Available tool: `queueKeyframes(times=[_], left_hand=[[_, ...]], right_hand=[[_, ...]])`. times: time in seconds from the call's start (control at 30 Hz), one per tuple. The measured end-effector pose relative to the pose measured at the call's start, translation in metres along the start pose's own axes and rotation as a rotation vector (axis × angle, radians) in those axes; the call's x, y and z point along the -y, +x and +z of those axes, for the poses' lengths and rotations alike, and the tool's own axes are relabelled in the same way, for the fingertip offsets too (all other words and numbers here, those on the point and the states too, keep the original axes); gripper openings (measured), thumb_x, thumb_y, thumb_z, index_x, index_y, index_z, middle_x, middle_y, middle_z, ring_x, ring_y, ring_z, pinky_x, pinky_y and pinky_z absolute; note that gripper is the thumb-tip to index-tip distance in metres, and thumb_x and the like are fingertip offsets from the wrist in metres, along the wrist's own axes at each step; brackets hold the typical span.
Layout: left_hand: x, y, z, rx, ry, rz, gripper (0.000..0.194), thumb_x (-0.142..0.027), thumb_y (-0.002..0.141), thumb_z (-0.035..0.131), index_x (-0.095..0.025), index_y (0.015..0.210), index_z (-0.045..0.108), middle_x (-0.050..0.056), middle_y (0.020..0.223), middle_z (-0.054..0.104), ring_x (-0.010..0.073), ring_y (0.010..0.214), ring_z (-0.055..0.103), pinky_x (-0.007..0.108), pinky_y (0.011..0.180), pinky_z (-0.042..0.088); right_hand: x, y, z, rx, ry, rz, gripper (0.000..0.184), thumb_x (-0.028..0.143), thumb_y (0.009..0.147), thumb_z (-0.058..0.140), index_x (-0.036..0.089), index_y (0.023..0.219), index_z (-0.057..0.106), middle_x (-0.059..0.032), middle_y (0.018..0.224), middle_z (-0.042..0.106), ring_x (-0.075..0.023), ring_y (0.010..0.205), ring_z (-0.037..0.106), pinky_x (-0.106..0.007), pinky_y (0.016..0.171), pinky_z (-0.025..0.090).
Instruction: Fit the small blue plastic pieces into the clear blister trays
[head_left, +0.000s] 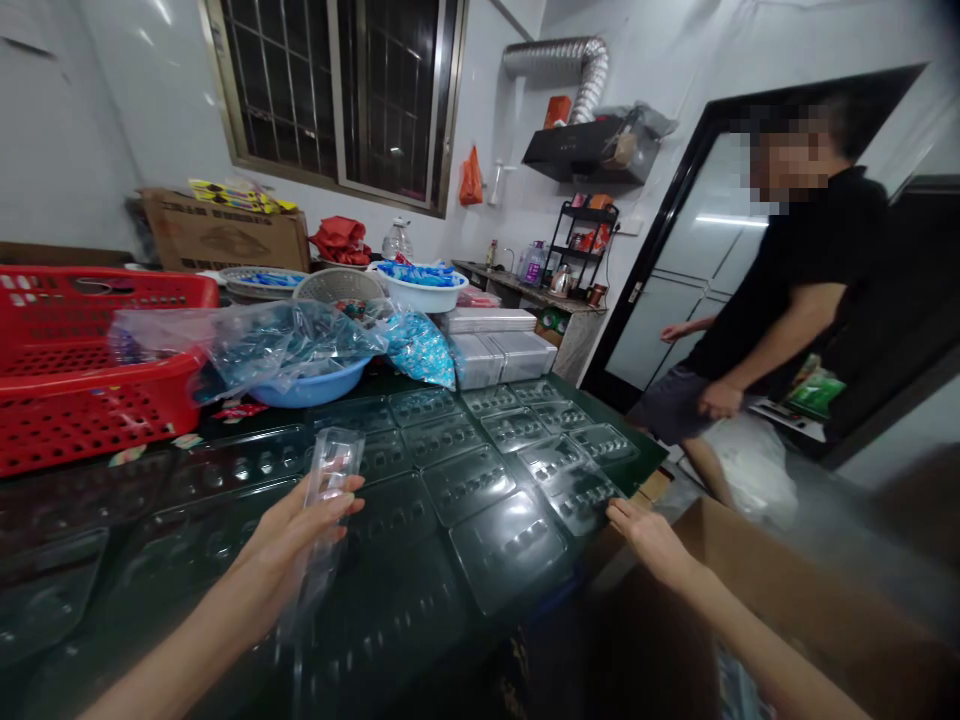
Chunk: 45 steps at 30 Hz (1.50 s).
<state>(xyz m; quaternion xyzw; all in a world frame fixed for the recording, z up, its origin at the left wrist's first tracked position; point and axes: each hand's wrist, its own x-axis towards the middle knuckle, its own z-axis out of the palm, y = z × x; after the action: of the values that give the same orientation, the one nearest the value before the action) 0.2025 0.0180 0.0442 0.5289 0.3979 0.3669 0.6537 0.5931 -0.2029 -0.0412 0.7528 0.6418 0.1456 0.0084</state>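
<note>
My left hand [311, 520] is closed around a clear plastic blister tray, or a thin stack of them [336, 455], held on edge above the table. How many pieces are in it I cannot tell. At the table's right edge my right hand [649, 540] has its fingertips pinched at the corner of a clear blister tray [581, 490] lying flat. More clear trays [510, 550] with moulded hollows lie in rows across the dark green tabletop [390, 650], between and beyond my hands.
A red plastic basket [97, 400] stands on the left. Behind the trays are a blue basin [315, 385] under plastic bags, a white basin [420, 290] of blue items and clear boxes [502, 350]. A cardboard box [810, 590] sits lower right; another person [787, 270] is beyond it.
</note>
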Motion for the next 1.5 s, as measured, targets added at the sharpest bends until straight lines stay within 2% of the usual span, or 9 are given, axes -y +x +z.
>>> queueKeyframes(times=[0.13,0.23,0.33,0.5,0.67,0.97,1.13,1.3,1.5], left_hand=[[-0.001,-0.004,-0.008,-0.013,-0.052,-0.011,0.057,-0.044,0.060,0.064,-0.025,0.112,0.051,0.008,0.111,0.058,0.0263,0.095,0.056,0.034,0.071,0.045],[0.001,-0.011,-0.008,0.019,-0.148,-0.031,0.058,-0.043,0.067,0.059,-0.022,0.119,0.044,0.011,0.113,0.056,0.0265,0.095,0.055,0.036,0.071,0.045],[0.008,-0.018,0.003,-0.015,-0.227,0.012,0.065,-0.039,0.066,0.061,-0.019,0.123,0.038,0.012,0.115,0.053,0.0258,0.095,0.055,0.033,0.071,0.044],[0.019,-0.025,0.018,-0.042,-0.335,0.194,0.081,-0.034,0.053,0.073,-0.022,0.125,0.037,0.011,0.120,0.048,0.0271,0.106,0.047,0.030,0.077,0.042],[0.028,-0.039,-0.018,0.066,-0.524,0.236,0.079,-0.037,0.056,0.070,-0.025,0.126,0.035,0.010,0.114,0.052,0.0286,0.100,0.051,0.037,0.082,0.040],[0.033,-0.057,-0.091,-0.190,-0.657,0.119,0.068,-0.034,0.056,0.070,-0.027,0.117,0.040,0.007,0.103,0.056,0.0217,0.084,0.058,0.030,0.067,0.045],[0.003,-0.065,-0.104,-0.260,-0.790,-0.050,0.044,-0.045,0.067,0.059,-0.016,0.100,0.050,0.006,0.082,0.060,0.0171,0.066,0.059,0.028,0.058,0.044],[-0.006,-0.066,-0.113,-0.327,-0.783,0.024,0.042,-0.046,0.068,0.058,-0.018,0.098,0.050,0.003,0.075,0.059,0.0174,0.069,0.059,0.029,0.063,0.044],[-0.019,-0.069,-0.133,-0.365,-0.581,0.239,0.069,-0.053,0.067,0.055,-0.033,0.127,0.028,0.007,0.100,0.058,0.0248,0.087,0.057,0.034,0.065,0.042]], right_hand=[[-0.002,-0.015,-0.011,-0.068,-0.037,0.035,0.038,0.001,0.075,0.032,0.021,0.101,0.050,-0.0131,0.104,0.056,-0.0211,0.086,0.059,-0.028,0.064,0.046],[0.022,-0.008,-0.027,-0.232,0.019,0.125,0.022,0.014,0.080,0.036,0.026,0.093,0.050,-0.0114,0.087,0.061,-0.0234,0.067,0.061,-0.030,0.048,0.041],[0.085,0.022,-0.054,-0.399,0.361,0.148,0.009,0.024,0.081,0.040,0.029,0.086,0.046,-0.0069,0.073,0.060,-0.0214,0.056,0.058,-0.031,0.050,0.041],[0.232,0.082,-0.105,-0.267,0.914,-0.103,0.008,0.023,0.078,0.044,0.021,0.072,0.048,0.0001,0.054,0.050,-0.0126,0.046,0.046,-0.022,0.044,0.036],[0.318,0.115,-0.128,-0.081,1.102,-0.409,0.014,0.018,0.074,0.043,0.020,0.086,0.051,-0.0039,0.068,0.061,-0.0150,0.056,0.054,-0.023,0.051,0.040],[0.381,0.135,-0.133,-0.050,1.064,-0.617,0.016,0.030,0.079,0.043,0.020,0.086,0.053,-0.0039,0.073,0.060,-0.0167,0.065,0.057,-0.024,0.058,0.044],[0.411,0.130,-0.120,-0.359,0.758,-0.629,0.066,0.058,0.061,0.058,0.016,0.111,0.047,-0.0155,0.097,0.058,-0.0323,0.083,0.057,-0.036,0.058,0.048],[0.426,0.134,-0.114,-0.626,0.650,-0.498,0.028,0.029,0.082,0.039,0.018,0.104,0.053,-0.0128,0.087,0.061,-0.0261,0.078,0.059,-0.032,0.056,0.048],[0.420,0.161,-0.146,-0.811,0.770,-0.579,0.020,0.014,0.081,0.041,0.015,0.095,0.055,-0.0088,0.078,0.060,-0.0180,0.070,0.058,-0.026,0.057,0.046]])
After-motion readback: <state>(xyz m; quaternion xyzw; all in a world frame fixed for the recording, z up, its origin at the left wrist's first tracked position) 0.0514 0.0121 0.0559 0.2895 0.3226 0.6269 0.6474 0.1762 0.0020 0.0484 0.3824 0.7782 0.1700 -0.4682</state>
